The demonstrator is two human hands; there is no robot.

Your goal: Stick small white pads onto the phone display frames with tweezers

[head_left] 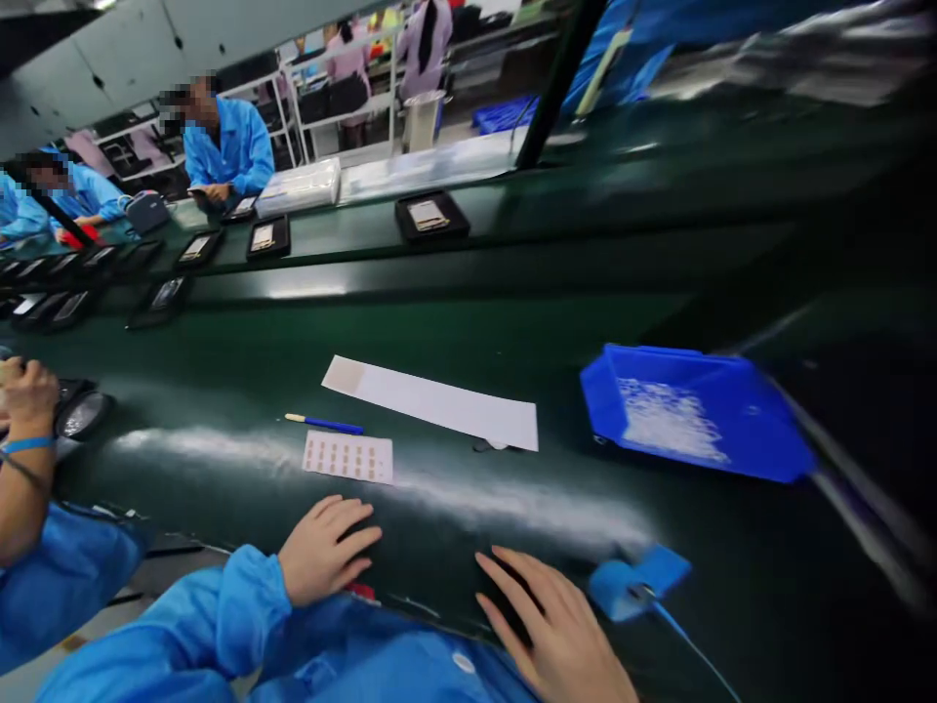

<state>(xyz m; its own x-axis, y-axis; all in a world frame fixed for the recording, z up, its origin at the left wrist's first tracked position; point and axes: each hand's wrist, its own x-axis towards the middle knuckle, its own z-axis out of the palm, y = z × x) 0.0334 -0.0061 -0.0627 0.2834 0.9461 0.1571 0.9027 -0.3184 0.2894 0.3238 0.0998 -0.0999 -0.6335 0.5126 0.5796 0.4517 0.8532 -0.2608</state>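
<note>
My left hand [323, 549] rests on the near edge of the dark green bench [220, 371], fingers curled loosely over a dark object I cannot make out. My right hand [550, 617] lies close by to the right, fingers stretched over another dark shape at the bench edge. Just beyond my left hand lies a small sheet of tan stickers [348, 456], with a blue pen [326, 424] behind it. A long white paper strip [433, 400] stretches across the middle. A blue clip with a cord [638, 582] sits right of my right hand.
A blue plastic bin [692, 410] holding small clear parts stands at right. Black trays with devices [431, 216] line the raised conveyor behind. A neighbour's arm [25, 439] works at far left; other people in blue coats sit across the line.
</note>
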